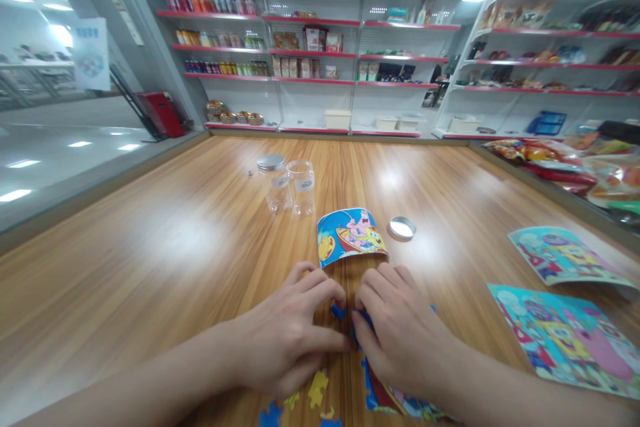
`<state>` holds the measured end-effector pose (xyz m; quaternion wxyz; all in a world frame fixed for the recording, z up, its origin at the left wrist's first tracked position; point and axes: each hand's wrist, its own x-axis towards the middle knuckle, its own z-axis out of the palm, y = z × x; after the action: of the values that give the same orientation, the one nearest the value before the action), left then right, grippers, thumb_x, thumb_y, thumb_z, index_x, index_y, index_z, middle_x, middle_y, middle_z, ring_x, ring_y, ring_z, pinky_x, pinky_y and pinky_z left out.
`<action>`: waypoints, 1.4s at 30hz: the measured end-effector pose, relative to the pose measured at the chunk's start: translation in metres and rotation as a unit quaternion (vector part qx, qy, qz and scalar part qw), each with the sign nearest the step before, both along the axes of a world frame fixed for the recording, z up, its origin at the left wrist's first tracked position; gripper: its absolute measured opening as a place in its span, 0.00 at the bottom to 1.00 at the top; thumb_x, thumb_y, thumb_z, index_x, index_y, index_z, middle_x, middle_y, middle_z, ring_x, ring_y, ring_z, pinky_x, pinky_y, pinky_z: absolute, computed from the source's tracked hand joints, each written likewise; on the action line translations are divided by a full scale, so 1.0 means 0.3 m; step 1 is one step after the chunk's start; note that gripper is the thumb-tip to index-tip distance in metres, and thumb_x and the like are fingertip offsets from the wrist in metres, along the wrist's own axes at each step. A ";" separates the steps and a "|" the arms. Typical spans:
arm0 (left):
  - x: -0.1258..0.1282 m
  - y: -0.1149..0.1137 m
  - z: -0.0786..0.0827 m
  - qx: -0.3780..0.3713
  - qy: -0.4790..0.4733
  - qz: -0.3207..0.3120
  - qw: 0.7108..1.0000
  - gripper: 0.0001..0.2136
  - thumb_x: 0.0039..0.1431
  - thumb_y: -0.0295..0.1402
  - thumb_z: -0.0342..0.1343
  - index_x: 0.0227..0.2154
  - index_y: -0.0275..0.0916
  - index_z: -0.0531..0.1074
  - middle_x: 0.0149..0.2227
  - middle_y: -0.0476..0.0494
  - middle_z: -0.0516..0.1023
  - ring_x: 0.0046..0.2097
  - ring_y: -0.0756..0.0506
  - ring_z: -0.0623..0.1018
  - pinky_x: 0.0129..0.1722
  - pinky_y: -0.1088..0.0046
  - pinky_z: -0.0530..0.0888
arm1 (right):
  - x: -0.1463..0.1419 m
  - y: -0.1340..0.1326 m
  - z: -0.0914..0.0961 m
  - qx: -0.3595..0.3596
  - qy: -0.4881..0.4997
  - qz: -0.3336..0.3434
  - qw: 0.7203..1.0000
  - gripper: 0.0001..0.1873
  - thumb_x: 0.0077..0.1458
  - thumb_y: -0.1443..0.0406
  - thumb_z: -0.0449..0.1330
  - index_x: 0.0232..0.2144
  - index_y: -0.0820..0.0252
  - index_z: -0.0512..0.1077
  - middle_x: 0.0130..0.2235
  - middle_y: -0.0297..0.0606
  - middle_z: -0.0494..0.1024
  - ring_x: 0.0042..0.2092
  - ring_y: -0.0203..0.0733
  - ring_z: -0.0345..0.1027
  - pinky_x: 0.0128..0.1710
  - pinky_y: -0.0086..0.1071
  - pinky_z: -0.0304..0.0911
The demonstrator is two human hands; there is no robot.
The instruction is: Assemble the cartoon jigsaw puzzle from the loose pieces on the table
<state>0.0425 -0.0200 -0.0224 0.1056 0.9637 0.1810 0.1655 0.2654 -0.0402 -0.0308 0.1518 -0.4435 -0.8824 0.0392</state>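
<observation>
My left hand [297,327] hovers low over the tabletop, index finger bent and thumb stretched out, with a gap between them. In that gap lies a blue jigsaw piece [339,311]. My right hand [397,323] is curled over the partly joined jigsaw puzzle [387,397], fingers and thumb at its left edge; a blue bit shows under them, and the hand hides much of the puzzle. Loose yellow pieces [317,388] and blue pieces [271,415] lie below my left hand. Just beyond both hands, a curved cartoon picture card [353,237] stands on the wood.
A lidded clear jar [275,187] and an open clear jar [301,188] stand farther back. A round metal lid [403,227] lies right of the card. Two more cartoon sheets, one upper [567,255] and one lower [570,340], lie at right. Stocked shelves [315,47] line the back.
</observation>
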 end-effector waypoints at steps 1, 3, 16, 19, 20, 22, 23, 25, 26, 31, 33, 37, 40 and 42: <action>0.001 -0.001 0.000 0.004 -0.001 0.000 1.000 0.18 0.50 0.25 0.58 0.44 0.46 0.77 0.46 0.39 0.67 0.47 0.38 0.68 0.49 0.53 0.64 | -0.001 0.000 -0.001 0.001 0.002 -0.004 1.000 0.07 0.61 0.67 0.53 0.30 0.60 0.68 0.35 0.43 0.69 0.40 0.49 0.59 0.41 0.44 0.53; 0.003 -0.003 0.000 0.011 -0.006 0.000 1.000 0.18 0.50 0.25 0.58 0.45 0.46 0.77 0.46 0.39 0.67 0.46 0.38 0.68 0.49 0.52 0.64 | -0.002 0.001 -0.006 -0.004 0.013 -0.013 1.000 0.07 0.61 0.68 0.52 0.31 0.60 0.68 0.35 0.43 0.69 0.39 0.48 0.59 0.41 0.43 0.54; 0.008 -0.010 -0.002 0.024 0.003 -0.005 1.000 0.18 0.48 0.27 0.59 0.44 0.44 0.76 0.43 0.40 0.67 0.43 0.40 0.68 0.49 0.54 0.64 | 0.001 0.004 -0.018 -0.028 0.081 -0.012 0.996 0.07 0.60 0.69 0.54 0.29 0.59 0.65 0.32 0.39 0.69 0.37 0.45 0.59 0.40 0.41 0.53; 0.007 -0.012 -0.006 0.025 0.004 -0.006 1.000 0.14 0.50 0.26 0.59 0.41 0.42 0.75 0.42 0.40 0.67 0.41 0.41 0.68 0.48 0.54 0.64 | 0.002 -0.007 -0.011 -0.051 0.116 0.013 0.992 0.03 0.55 0.71 0.57 0.31 0.58 0.66 0.33 0.38 0.71 0.38 0.45 0.60 0.41 0.41 0.53; 0.007 -0.012 -0.008 0.025 0.006 -0.008 1.000 0.13 0.50 0.26 0.59 0.40 0.42 0.75 0.41 0.41 0.67 0.41 0.41 0.67 0.48 0.54 0.64 | 0.002 -0.010 -0.008 -0.056 0.120 0.016 0.991 0.04 0.53 0.71 0.57 0.33 0.58 0.67 0.33 0.38 0.71 0.38 0.46 0.60 0.42 0.42 0.54; 0.008 -0.014 -0.008 0.026 0.009 -0.009 1.000 0.12 0.49 0.26 0.58 0.39 0.42 0.75 0.41 0.41 0.67 0.41 0.41 0.67 0.47 0.54 0.64 | 0.002 -0.015 -0.004 -0.049 0.106 -0.001 0.993 0.06 0.52 0.71 0.58 0.34 0.58 0.68 0.35 0.39 0.71 0.40 0.47 0.60 0.42 0.43 0.54; 0.009 -0.014 -0.008 0.027 0.011 -0.010 1.000 0.13 0.49 0.26 0.58 0.39 0.41 0.75 0.40 0.41 0.67 0.40 0.41 0.67 0.47 0.55 0.64 | 0.001 -0.017 -0.003 -0.038 0.089 -0.017 0.995 0.05 0.52 0.70 0.58 0.34 0.58 0.68 0.36 0.41 0.70 0.40 0.49 0.60 0.42 0.44 0.53; 0.012 -0.017 -0.006 0.030 0.013 -0.010 0.999 0.13 0.49 0.26 0.58 0.40 0.41 0.75 0.38 0.42 0.68 0.40 0.41 0.67 0.45 0.55 0.64 | 0.000 -0.020 -0.003 -0.018 0.048 -0.044 0.998 0.01 0.55 0.68 0.57 0.31 0.58 0.68 0.36 0.43 0.69 0.40 0.50 0.59 0.41 0.45 0.53; 0.014 -0.018 -0.005 0.032 0.012 -0.011 0.999 0.13 0.49 0.26 0.57 0.40 0.41 0.74 0.37 0.42 0.68 0.39 0.41 0.67 0.45 0.55 0.64 | 0.000 -0.022 -0.004 -0.012 0.030 -0.049 0.998 0.02 0.57 0.67 0.56 0.31 0.58 0.68 0.36 0.44 0.69 0.40 0.51 0.59 0.41 0.46 0.53; 0.022 -0.023 -0.004 0.038 0.008 -0.017 0.999 0.11 0.51 0.26 0.55 0.39 0.40 0.74 0.35 0.42 0.69 0.38 0.41 0.67 0.44 0.55 0.64 | -0.005 -0.034 -0.013 -0.018 -0.003 -0.042 0.999 0.04 0.58 0.68 0.53 0.32 0.58 0.67 0.35 0.44 0.68 0.39 0.51 0.59 0.42 0.48 0.53; 0.024 -0.025 -0.004 0.039 0.008 -0.018 0.999 0.10 0.52 0.26 0.55 0.38 0.40 0.73 0.35 0.42 0.69 0.38 0.41 0.67 0.44 0.55 0.64 | -0.007 -0.037 -0.015 -0.025 -0.005 -0.048 0.999 0.04 0.58 0.68 0.53 0.33 0.59 0.67 0.36 0.44 0.68 0.39 0.51 0.59 0.42 0.48 0.53; 0.028 -0.029 -0.001 0.047 0.005 -0.025 0.999 0.09 0.54 0.27 0.54 0.38 0.40 0.73 0.34 0.43 0.70 0.38 0.42 0.68 0.46 0.55 0.63 | -0.005 -0.037 -0.018 -0.043 -0.009 -0.054 0.998 0.03 0.54 0.69 0.56 0.33 0.59 0.67 0.37 0.45 0.68 0.39 0.51 0.59 0.42 0.47 0.54; 0.028 -0.032 0.000 0.051 0.001 -0.026 0.998 0.08 0.56 0.27 0.54 0.38 0.39 0.73 0.34 0.43 0.71 0.38 0.42 0.69 0.46 0.55 0.63 | -0.004 -0.037 -0.018 -0.047 -0.007 -0.056 0.997 0.03 0.53 0.69 0.57 0.33 0.60 0.68 0.37 0.45 0.68 0.39 0.51 0.60 0.42 0.46 0.54; 0.027 -0.033 -0.001 0.051 0.001 -0.024 0.998 0.08 0.56 0.28 0.54 0.39 0.39 0.73 0.34 0.43 0.71 0.38 0.42 0.69 0.46 0.55 0.63 | -0.005 -0.037 -0.019 -0.048 0.000 -0.058 0.997 0.02 0.54 0.69 0.57 0.33 0.60 0.68 0.36 0.44 0.69 0.39 0.50 0.60 0.42 0.45 0.55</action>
<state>0.0507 -0.0298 -0.0226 0.0600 0.9720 0.1497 0.1710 0.2641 -0.0512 -0.0366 0.1324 -0.5008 -0.8523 0.0723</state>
